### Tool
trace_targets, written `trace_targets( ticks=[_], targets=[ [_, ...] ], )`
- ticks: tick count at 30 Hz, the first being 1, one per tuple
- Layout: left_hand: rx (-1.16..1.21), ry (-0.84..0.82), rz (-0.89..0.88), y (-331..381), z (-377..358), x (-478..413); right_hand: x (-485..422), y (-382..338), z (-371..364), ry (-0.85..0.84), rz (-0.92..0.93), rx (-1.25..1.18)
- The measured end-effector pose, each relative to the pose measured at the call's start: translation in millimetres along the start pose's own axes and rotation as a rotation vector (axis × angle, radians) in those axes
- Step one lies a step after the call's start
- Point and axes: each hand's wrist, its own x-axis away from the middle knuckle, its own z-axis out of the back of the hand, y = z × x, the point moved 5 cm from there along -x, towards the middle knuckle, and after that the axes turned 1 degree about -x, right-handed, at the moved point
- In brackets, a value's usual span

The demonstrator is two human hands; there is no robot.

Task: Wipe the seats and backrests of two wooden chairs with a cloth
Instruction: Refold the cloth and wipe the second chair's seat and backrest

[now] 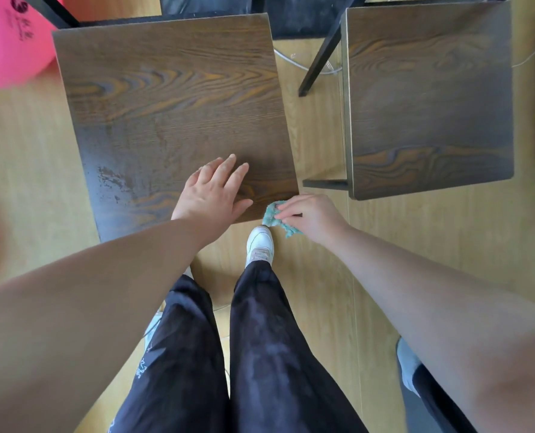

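Nearest me: my left forearm (88, 292) and right forearm (431, 276), reaching out over dark trousers (260, 354) and one white shoe (260, 242).
Far left: a pink round thing (6, 42) on the floor (25, 151), just beside the first chair's far corner.
Left chair seat (172, 104): dark wood, grain running across me. There's a speckled patch (113, 179) towards its near-left corner.
Left hand (213, 192): flat on the near-right part of that seat, fingers straight and spread, holding nothing.
Cloth (272, 215): teal and bunched, right at the seat's near-right corner. It touches the edge and part of it hangs off over the floor.
Right hand (309, 214): fingertips pinching the cloth, just off that corner.
Right chair seat (428, 98): well apart, ahead and to the right across a strip of floor.
What it turns on: nearly all of the left seat lies left of and beyond the cloth, and the speckles sit past my flat left hand. I judge the sweep must go leftwards with the grain, and that hand is in its way.
Backrests: I can't make them out from here.
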Motion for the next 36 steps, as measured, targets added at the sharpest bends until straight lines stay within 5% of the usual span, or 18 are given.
trace_targets(
  ticks=[5,13,25,36],
  targets=[
    [-0.010,-0.005,0.002,-9,0,11,2,-3,-1,-0.011,-0.115,-0.074],
    [-0.041,0.078,0.067,-53,36,-5,-40,-35,43,0.545,-0.374,-0.462],
    [0.003,0.206,0.177,-156,104,-63,-189,-100,111,0.877,-0.430,-0.459],
    [0.042,0.183,0.144,-215,88,-68,-238,-99,112,0.957,-0.539,-0.287]
  ],
)
